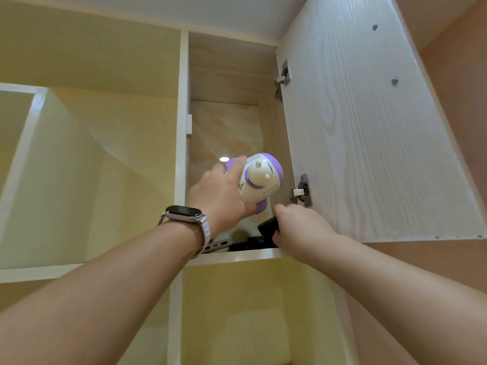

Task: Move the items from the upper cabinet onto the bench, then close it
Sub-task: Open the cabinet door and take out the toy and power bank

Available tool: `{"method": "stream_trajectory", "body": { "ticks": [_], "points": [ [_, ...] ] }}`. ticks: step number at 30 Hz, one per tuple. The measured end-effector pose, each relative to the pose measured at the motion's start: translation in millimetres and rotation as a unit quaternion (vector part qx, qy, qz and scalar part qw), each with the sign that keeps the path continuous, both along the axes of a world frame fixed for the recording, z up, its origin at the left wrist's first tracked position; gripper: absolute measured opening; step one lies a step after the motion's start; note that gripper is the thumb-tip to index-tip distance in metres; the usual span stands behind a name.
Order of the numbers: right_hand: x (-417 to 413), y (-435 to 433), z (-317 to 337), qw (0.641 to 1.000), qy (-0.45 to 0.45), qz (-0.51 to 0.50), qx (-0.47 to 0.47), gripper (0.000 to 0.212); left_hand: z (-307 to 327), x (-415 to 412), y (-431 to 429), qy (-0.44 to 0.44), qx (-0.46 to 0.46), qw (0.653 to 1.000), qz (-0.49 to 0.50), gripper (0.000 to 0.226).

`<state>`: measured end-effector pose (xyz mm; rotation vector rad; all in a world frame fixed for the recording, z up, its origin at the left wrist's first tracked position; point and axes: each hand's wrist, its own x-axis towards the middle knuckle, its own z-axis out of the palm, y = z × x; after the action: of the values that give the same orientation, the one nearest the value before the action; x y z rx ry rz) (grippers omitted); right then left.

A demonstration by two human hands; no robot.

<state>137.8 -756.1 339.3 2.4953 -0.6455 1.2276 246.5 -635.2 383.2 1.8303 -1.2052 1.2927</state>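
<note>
Reaching into the open cabinet, both hands work at its shelf edge.

Item 1: toy. White-and-purple plastic, rounded body, small horn-like nubs, dotted speaker holes, purple ring and base. Position: lifted clear of the shelf edge, in the cabinet mouth. Left hand, watch at the wrist, is wrapped round its side and underside. Likely light, rigid, smooth and rather slippery; the nubs look breakable. Best held round the body, not by the projections.

Item 2: black object. Matte, rounded corner, mostly hidden. Position: just inside the shelf edge, right part of the cabinet. Right hand is curled over it; whether the grasp is complete cannot be told. Probably rigid and fairly light, though the weight is uncertain.

Item 3: white strip with slots, lying flat just behind the shelf edge, partly behind the left wrist. Hard plastic; untouched.

Fixture: door, pale wood-grain laminate, swung open to the right of the shelf edge on two metal hinges. Cabinet back is glossy, marble-patterned.

Bench: not in view.
</note>
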Motion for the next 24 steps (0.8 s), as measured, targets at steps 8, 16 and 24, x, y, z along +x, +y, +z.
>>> {"method": "stream_trajectory", "body": {
  "ticks": [8, 16, 24],
  "points": [
    [-28, 7, -18, 0.996, -0.084, 0.024, -0.001, 0.019, -19, -7, 22, 0.024, -0.017, 0.999, -0.041, 0.098],
    [-62, 14, -62, 0.974, -0.206, 0.079, 0.042, 0.016, -38, -4, 26, 0.016, -0.067, 0.996, -0.056, 0.092],
    [-61, 13, -92, 0.941, -0.219, 0.127, 0.225, 0.024, -66, -28, 47, 0.04, -0.095, 0.99, -0.094, 0.097]
  ]
}}
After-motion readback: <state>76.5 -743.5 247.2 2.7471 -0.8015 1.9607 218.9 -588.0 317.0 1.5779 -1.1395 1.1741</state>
